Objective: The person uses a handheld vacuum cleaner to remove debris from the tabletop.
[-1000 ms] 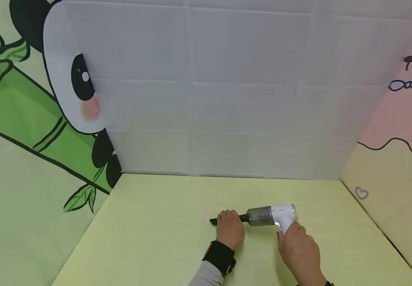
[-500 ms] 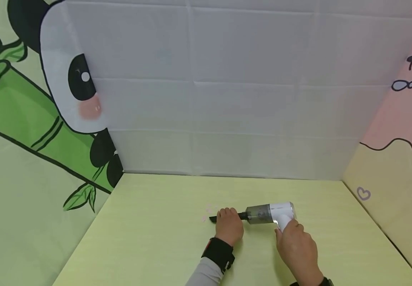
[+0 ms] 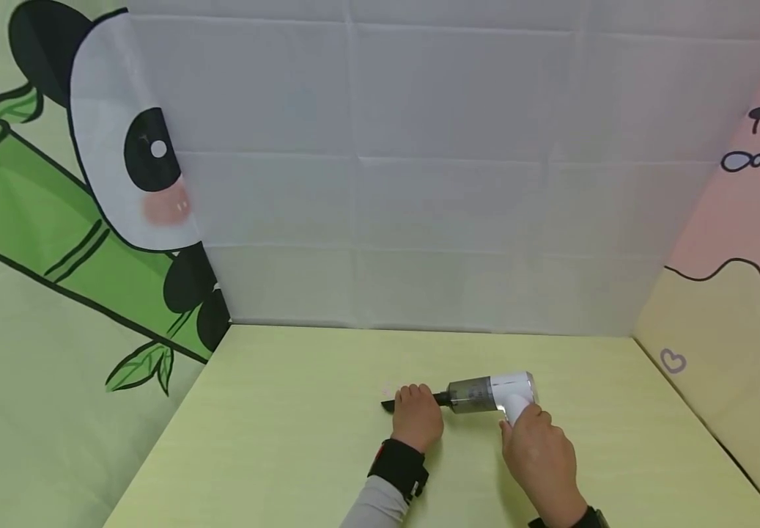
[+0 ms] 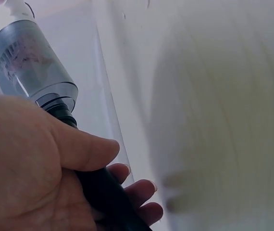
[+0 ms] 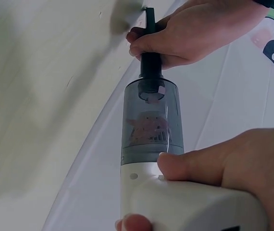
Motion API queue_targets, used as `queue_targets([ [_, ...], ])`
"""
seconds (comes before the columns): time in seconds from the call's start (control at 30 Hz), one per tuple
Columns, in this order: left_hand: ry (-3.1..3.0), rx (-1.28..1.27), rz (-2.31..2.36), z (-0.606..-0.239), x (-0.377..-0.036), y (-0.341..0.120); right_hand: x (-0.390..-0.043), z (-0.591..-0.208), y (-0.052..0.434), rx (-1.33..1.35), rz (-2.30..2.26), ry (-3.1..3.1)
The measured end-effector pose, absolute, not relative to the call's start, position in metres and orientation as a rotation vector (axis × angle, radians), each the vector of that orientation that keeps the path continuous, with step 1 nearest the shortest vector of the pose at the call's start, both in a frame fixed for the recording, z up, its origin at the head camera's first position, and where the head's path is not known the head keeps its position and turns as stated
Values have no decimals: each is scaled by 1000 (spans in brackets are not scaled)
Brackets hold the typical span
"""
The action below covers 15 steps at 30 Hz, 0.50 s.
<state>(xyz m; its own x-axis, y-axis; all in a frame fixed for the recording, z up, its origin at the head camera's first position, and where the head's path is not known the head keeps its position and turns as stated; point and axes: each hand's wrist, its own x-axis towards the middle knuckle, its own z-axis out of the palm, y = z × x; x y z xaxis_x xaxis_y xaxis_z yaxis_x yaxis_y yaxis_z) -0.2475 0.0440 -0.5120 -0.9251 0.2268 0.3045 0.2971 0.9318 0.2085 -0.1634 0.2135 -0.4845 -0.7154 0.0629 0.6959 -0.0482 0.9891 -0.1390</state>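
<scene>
A white handheld vacuum cleaner (image 3: 511, 390) with a smoky clear dust cup (image 3: 472, 396) lies level, low over the table. My right hand (image 3: 541, 451) grips its handle; in the right wrist view the thumb (image 5: 190, 166) rests on the white body by the cup. My left hand (image 3: 418, 419) holds the black nozzle (image 4: 103, 192), its fingers curled round the tube. The nozzle's slanted tip (image 3: 388, 405) points left. A few faint pink scraps (image 3: 386, 391) are beside the tip. More pink scraps (image 5: 149, 130) show inside the cup.
The pale yellow tabletop (image 3: 274, 440) spreads around the hands. A grey-white sheet (image 3: 380, 183) stands along its back edge. Printed panels with a panda (image 3: 109, 169) and a pink animal (image 3: 736, 198) flank the left and right sides.
Both hands and the vacuum cleaner have shifted slightly left. Fewer pink scraps show on the table by the nozzle tip than before. The head view has tilted a little.
</scene>
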Motion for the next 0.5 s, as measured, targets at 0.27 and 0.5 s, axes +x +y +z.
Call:
queue_targets([
  [0.27, -2904, -448, -361, -502, -237, 57, -150, -469, 226, -49, 177, -2425],
  [0.5, -2961, -535, -311, -493, -242, 77, -146, -457, 244, -48, 125, -2369],
])
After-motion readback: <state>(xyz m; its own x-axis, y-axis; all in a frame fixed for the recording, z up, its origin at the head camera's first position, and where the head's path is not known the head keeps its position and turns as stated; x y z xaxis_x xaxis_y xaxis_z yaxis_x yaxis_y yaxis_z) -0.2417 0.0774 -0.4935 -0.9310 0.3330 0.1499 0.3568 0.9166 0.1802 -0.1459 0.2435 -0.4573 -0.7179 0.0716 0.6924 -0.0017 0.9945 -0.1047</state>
